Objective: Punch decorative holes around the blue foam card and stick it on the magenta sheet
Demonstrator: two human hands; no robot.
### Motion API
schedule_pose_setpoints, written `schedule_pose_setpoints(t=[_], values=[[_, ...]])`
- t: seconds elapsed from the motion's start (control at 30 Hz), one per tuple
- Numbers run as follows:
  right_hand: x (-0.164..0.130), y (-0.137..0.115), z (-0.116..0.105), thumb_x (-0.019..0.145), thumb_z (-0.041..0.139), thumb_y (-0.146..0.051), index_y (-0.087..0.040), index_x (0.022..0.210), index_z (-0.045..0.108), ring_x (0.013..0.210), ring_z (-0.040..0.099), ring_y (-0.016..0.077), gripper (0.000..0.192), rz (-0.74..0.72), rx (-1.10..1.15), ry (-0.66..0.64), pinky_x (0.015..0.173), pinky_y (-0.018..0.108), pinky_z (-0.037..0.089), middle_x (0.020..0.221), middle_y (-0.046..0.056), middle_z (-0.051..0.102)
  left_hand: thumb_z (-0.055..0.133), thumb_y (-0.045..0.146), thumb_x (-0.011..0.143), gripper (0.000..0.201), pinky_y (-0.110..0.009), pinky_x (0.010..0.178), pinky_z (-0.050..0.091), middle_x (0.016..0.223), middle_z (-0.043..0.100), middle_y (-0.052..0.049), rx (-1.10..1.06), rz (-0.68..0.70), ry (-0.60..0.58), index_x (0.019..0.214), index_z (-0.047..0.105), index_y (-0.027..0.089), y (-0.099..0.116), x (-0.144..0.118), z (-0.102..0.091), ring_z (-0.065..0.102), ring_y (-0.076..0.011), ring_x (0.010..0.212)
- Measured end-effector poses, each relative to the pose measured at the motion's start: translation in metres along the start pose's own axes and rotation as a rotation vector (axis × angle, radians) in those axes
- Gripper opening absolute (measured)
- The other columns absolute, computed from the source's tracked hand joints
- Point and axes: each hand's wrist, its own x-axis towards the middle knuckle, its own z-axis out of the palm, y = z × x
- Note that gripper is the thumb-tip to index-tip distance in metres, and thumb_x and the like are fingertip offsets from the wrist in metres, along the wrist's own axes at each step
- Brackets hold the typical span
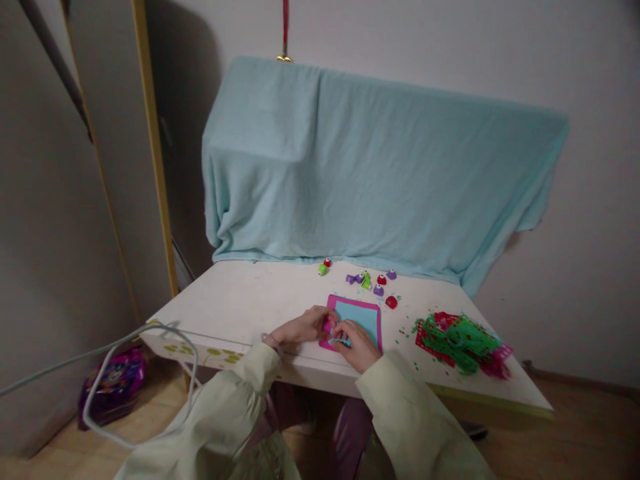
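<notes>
On the white table (235, 307) lies a pink sheet (379, 323) with a light blue sheet (361, 316) on top of it. My left hand (300, 327) pinches a small pink object at the sheets' near left corner. My right hand (356, 344) rests on the near edge of the sheets and holds a small light blue piece between its fingers. What the fingers grip is too small to name. Both arms wear pale cream sleeves.
Several small craft punches (373, 280), green, purple and red, stand behind the sheets. A heap of punched red and green paper (457, 341) lies at the right with scraps around it. A light blue cloth (370, 167) covers something behind. White cable (125, 360) hangs left; purple bag (113, 387) on floor.
</notes>
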Motion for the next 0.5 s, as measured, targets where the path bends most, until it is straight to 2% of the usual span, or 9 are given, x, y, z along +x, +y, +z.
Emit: schedule_pose_setpoints(t=[0.13, 0.37, 0.5], values=[[0.0, 0.001, 0.001, 0.08, 0.064, -0.014, -0.023, 0.087, 0.06, 0.087, 0.055, 0.0174, 0.012, -0.031, 0.004, -0.013, 0.079, 0.029, 0.042, 0.084, 0.0, 0.057, 0.065, 0.016, 0.07, 0.042, -0.034, 0.094, 0.038, 0.105, 0.06, -0.004, 0.03, 0.041, 0.016, 0.11, 0.057, 0.019, 0.004, 0.0, -0.001, 0.052, -0.0211, 0.101], [0.0, -0.001, 0.003, 0.084, 0.06, -0.015, -0.023, 0.088, 0.059, 0.092, 0.055, 0.0183, 0.009, -0.077, 0.003, -0.029, 0.082, 0.031, 0.043, 0.089, 0.001, 0.057, 0.067, 0.019, 0.07, 0.043, -0.036, 0.093, 0.038, 0.105, 0.059, -0.004, 0.063, 0.023, 0.019, 0.112, 0.058, 0.021, 0.017, -0.001, -0.006, 0.051, -0.0216, 0.1], [-0.001, -0.001, 0.004, 0.086, 0.058, -0.016, -0.022, 0.087, 0.057, 0.092, 0.054, 0.0191, 0.007, -0.094, -0.032, -0.026, 0.082, 0.032, 0.042, 0.089, 0.002, 0.057, 0.068, 0.017, 0.069, 0.046, -0.036, 0.094, 0.037, 0.105, 0.058, -0.004, 0.077, 0.042, 0.017, 0.114, 0.057, 0.022, 0.014, 0.0, -0.004, 0.05, -0.0217, 0.101]])
